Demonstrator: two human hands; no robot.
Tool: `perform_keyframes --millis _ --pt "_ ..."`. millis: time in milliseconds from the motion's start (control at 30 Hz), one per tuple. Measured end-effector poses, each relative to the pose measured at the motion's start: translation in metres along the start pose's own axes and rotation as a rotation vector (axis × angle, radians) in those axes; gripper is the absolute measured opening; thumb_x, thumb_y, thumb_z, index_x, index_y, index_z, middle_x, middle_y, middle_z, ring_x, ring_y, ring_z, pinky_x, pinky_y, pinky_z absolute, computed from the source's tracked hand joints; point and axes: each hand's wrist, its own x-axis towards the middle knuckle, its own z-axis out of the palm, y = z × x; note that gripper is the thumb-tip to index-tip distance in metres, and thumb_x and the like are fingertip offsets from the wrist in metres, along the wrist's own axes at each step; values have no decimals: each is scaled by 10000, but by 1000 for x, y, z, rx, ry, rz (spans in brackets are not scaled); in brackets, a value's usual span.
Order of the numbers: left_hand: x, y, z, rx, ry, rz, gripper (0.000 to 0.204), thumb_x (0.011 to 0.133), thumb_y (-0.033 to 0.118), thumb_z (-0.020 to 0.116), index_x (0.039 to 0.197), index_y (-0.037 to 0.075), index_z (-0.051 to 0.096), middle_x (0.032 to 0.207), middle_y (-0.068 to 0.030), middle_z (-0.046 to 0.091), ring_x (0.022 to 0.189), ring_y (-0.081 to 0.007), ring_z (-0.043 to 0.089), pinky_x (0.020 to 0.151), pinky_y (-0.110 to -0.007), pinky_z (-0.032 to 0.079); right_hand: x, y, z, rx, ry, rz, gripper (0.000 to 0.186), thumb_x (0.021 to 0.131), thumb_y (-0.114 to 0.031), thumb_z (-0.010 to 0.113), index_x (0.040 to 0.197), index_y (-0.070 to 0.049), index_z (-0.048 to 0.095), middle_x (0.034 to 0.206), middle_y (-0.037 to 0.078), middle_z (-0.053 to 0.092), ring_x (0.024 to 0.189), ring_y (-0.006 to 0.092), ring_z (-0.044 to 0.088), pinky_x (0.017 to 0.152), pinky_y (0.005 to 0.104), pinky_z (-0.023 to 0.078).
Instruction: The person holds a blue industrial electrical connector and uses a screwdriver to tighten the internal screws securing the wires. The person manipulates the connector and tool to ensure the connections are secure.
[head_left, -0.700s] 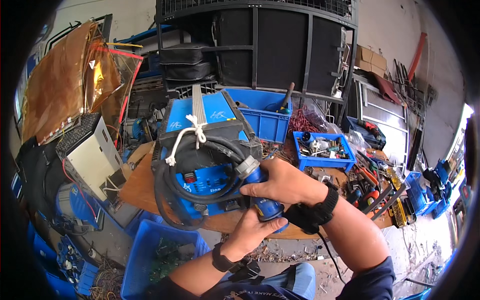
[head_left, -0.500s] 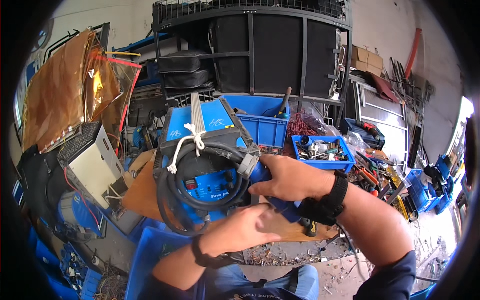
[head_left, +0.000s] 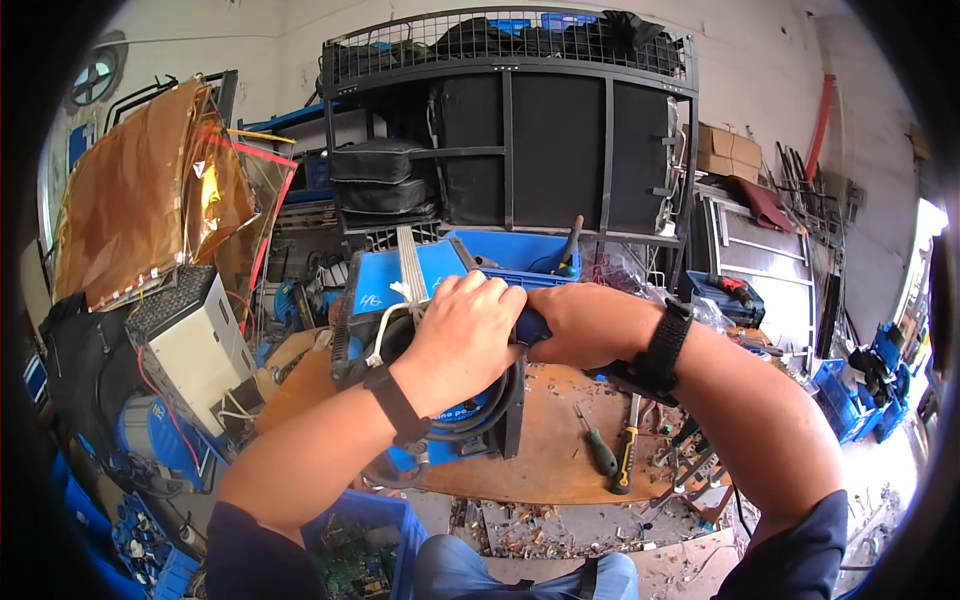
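Observation:
Both hands meet at a blue industrial-style plug (head_left: 532, 327) on a thick black cable (head_left: 497, 415). My right hand (head_left: 585, 322) is closed around the plug's blue body. My left hand (head_left: 468, 328) is closed over its cable end, which the fingers hide. Behind and below the left hand stands a blue machine (head_left: 375, 280) with a black frame, the cable coiled against its front. White rope (head_left: 378, 345) ties the coil near a pale strap (head_left: 409, 262) on the machine's top.
A green-handled screwdriver (head_left: 601, 453) and a yellow-and-black handled tool (head_left: 624, 465) lie on the brown tabletop (head_left: 550, 440). A blue crate (head_left: 405, 545) with circuit boards stands at its near left edge. Behind the machine is a blue bin (head_left: 520, 247). Small scraps litter the floor (head_left: 560, 525).
My left hand has risen from beside my right hand, fingers spread, and closed over the plug's cable end. The right hand keeps its hold. The view has tilted upward.

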Motion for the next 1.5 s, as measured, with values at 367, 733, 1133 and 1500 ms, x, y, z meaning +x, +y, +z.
perform_keyframes --millis 367,733,1133,1500 --pt "-29 -11 -26 234 -90 -124 405 671 239 740 989 42 586 960 -103 543 975 -290 489 846 -398 381 -12 -7 7 96 55 -34 556 763 -247 663 1244 -32 484 972 243 633 923 374 619 823 412 484" --pt "-19 -31 -1 -215 -49 -151 220 742 130 672 927 13 650 899 -135 608 900 -333 552 802 -403 441 -20 -1 19 -10 249 -10 367 766 -175 624 1076 -4 526 883 213 641 867 369 624 757 433 494" --pt "-23 -31 6 -307 74 -147 198 728 102 677 893 -6 656 904 -142 621 874 -321 576 791 -377 451 -23 -5 26 -246 313 6 449 776 -135 644 1210 -96 535 1013 122 600 993 307 577 851 410 466" --pt "-25 -42 11 -316 88 -72 170 724 18 601 883 -43 590 892 -168 589 886 -337 556 796 -378 444 -1 -11 11 -17 261 -84 516 729 -159 705 1207 -39 551 1002 205 625 951 361 601 840 427 469"
